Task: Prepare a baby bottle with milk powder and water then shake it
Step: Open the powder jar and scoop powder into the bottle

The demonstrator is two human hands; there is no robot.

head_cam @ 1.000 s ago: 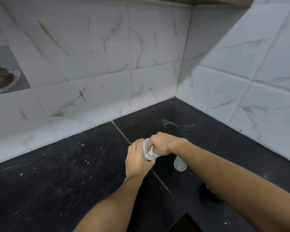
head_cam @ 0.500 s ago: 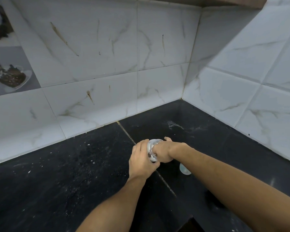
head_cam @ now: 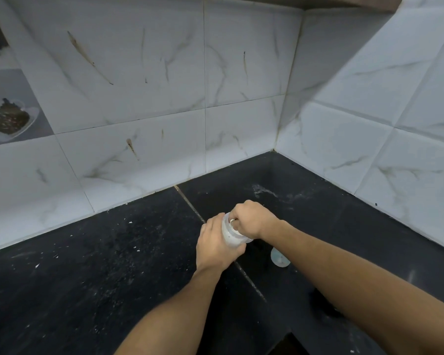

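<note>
— Both hands locked on it! Left hand (head_cam: 217, 243) is wrapped round the body of the baby bottle (head_cam: 230, 233), fingers curled tight from the near side, and the right hand (head_cam: 251, 219) is clamped down over the top end in a closed fist.

— And where does the bottle sit in all that?

— Sandwiched between the two. Only a slice of pale, translucent plastic shows in the gap between the hands, with milky white inside. It's tilted, top end leaning toward the right hand, held just over the black countertop (head_cam: 100, 278). Whether its base touches the counter, I cannot tell; the left hand covers it.

— Any writing on it? A brand, a scale?

— Nothing readable. The visible strip is too small and blurred for markings.

— What's that by the right wrist?

— Small pale blue, rounded piece (head_cam: 280, 258) lying on the counter just beside the forearm, apart from the bottle. Could be a cap, but it's partly hidden.

— And the surroundings?

— We're in a corner: white marble-look wall tiles (head_cam: 151, 73) on two sides, brown streaks on them, one picture tile (head_cam: 8, 108) at far left showing a dish of food. White specks and a powdery smear (head_cam: 264, 192) dust the counter behind the hands.
</note>
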